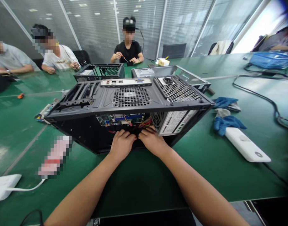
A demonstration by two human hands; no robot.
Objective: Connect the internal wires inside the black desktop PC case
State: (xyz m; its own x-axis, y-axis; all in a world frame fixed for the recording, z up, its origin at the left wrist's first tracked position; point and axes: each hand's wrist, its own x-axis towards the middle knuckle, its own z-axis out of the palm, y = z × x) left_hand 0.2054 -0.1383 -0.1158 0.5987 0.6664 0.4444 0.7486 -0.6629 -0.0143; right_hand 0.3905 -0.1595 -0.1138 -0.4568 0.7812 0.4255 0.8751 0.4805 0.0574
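Observation:
A black computer case stands on the green table with its open side towards me. Inside it show a motherboard, coloured wires and a labelled power supply. Both hands reach into the opening, side by side. My left hand has its fingers bent inward below the motherboard. Close beside it, my right hand is just below the wires and left of the power supply. The fingertips of both are hidden in the dark interior, so what they hold cannot be made out.
Two more case frames stand behind. Blue gloves, a white power bank and black cables lie right. A blurred pink item and a white device are left. Several people sit around the table.

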